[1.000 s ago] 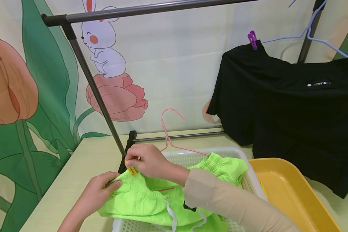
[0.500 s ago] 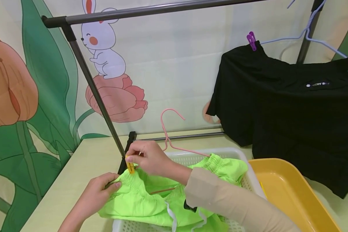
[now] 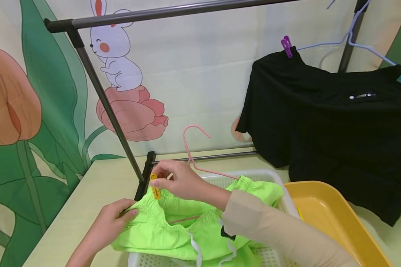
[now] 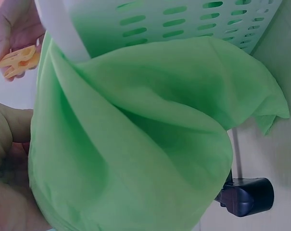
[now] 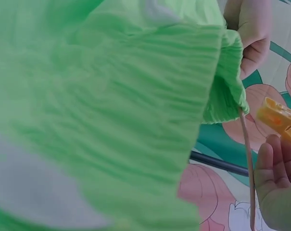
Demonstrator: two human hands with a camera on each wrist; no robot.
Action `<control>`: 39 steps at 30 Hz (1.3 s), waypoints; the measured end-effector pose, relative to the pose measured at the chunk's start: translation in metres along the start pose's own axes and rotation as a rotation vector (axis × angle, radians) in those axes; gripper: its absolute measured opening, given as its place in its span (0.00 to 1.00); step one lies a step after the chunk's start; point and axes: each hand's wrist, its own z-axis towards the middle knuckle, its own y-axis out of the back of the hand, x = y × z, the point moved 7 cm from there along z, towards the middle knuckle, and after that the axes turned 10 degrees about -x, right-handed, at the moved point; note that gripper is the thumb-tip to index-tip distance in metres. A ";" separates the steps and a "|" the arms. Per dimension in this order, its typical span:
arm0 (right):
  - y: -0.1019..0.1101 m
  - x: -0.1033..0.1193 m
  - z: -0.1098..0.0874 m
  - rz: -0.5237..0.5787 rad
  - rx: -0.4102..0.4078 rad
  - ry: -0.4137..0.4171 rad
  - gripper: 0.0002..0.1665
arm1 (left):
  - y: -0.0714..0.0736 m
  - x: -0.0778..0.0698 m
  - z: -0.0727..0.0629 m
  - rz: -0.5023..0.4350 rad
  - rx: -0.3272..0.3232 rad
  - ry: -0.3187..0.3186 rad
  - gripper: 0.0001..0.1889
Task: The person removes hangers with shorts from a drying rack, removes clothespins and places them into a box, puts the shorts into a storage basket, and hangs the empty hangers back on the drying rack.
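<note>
Lime-green shorts (image 3: 153, 226) with a gathered elastic waistband and white drawstring lie over a white basket, a pink hanger (image 3: 191, 148) running inside the waist. My left hand (image 3: 111, 220) grips the waistband's left end between thumb and fingers. Just above that end, my right hand (image 3: 183, 181) pinches a yellow clothespin (image 3: 156, 187). In the right wrist view the clothespin (image 5: 277, 118) stands apart from the waistband, beside the hanger's end. The left wrist view shows a hanging fold of the shorts (image 4: 135, 130), with the clothespin (image 4: 20, 60) at upper left.
The white perforated basket (image 3: 289, 207) sits under the shorts. A yellow tray (image 3: 334, 215) stands to its right. Black shorts (image 3: 320, 111) hang at right from a blue hanger (image 3: 324, 43) with a purple clothespin (image 3: 286, 46). A dark rack bar (image 3: 187, 12) crosses above.
The right hand has moved slightly right and up with the clothespin, which has come away from the waistband and turned more upright. The left hand keeps its grip.
</note>
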 end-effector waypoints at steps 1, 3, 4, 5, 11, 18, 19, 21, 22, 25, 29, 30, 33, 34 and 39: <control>0.001 -0.002 0.000 -0.010 0.002 -0.011 0.04 | 0.000 0.000 0.000 0.003 -0.001 0.000 0.06; 0.003 -0.006 -0.001 -0.007 -0.001 -0.040 0.05 | -0.001 0.001 0.000 0.006 0.000 0.002 0.07; 0.004 -0.008 -0.001 0.006 -0.002 -0.056 0.06 | -0.001 0.002 0.000 0.008 0.001 0.002 0.07; 0.005 -0.010 -0.001 0.028 -0.001 -0.072 0.06 | -0.001 0.002 0.000 0.007 0.002 0.004 0.07; 0.009 -0.015 -0.007 0.165 0.013 -0.149 0.07 | -0.001 0.004 0.000 0.005 0.009 0.012 0.07; 0.008 -0.019 -0.017 0.253 0.066 -0.194 0.08 | -0.001 0.004 0.000 0.014 0.005 0.012 0.07; 0.008 -0.019 -0.019 0.254 0.071 -0.197 0.08 | -0.001 0.004 0.000 0.012 0.005 0.011 0.07; 0.009 -0.019 -0.022 0.251 0.073 -0.208 0.09 | -0.001 0.004 0.000 0.007 0.007 0.013 0.07; 0.010 -0.020 -0.024 0.247 0.073 -0.217 0.09 | -0.001 0.004 0.000 0.005 0.009 0.012 0.07; 0.012 -0.022 -0.028 0.235 0.076 -0.244 0.12 | -0.001 0.003 0.000 -0.002 0.018 0.017 0.07; 0.016 -0.026 -0.034 0.218 0.074 -0.289 0.14 | -0.002 0.004 0.000 -0.003 0.025 0.022 0.07; 0.017 -0.027 -0.036 0.217 0.073 -0.300 0.15 | -0.002 0.004 0.000 -0.004 0.025 0.024 0.07; 0.021 -0.030 -0.040 0.208 0.068 -0.309 0.14 | -0.003 0.005 0.000 -0.002 0.025 0.024 0.07; 0.022 -0.031 -0.041 0.206 0.070 -0.312 0.14 | -0.003 0.005 0.000 -0.002 0.026 0.025 0.07; 0.028 -0.036 -0.048 0.207 0.077 -0.330 0.15 | -0.004 0.005 0.000 -0.003 0.028 0.023 0.07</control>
